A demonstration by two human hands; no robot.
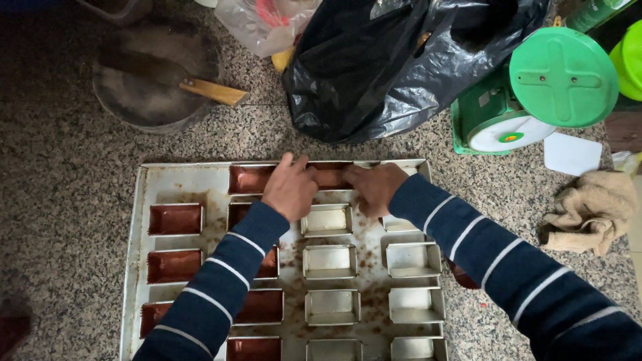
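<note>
A large metal baking tray [150, 175] lies on a speckled granite counter and holds rows of small rectangular loaf tins. The tins on the left [175, 219] are filled with brown batter; those in the middle [329, 261] and right [413, 259] columns look empty. My left hand [290, 188] and my right hand [374, 186] meet at the tray's far edge, both touching a batter-filled tin [332, 175] in the top row. Dark blue sleeves with white stripes cover both arms. The fingertips are partly hidden behind the tin's rim.
A round pan with a wooden-handled tool [155, 77] sits at the back left. A black plastic bag [388, 63] and a clear bag [264, 23] lie behind the tray. A green kitchen scale [528, 100] and a beige cloth [592, 210] are on the right.
</note>
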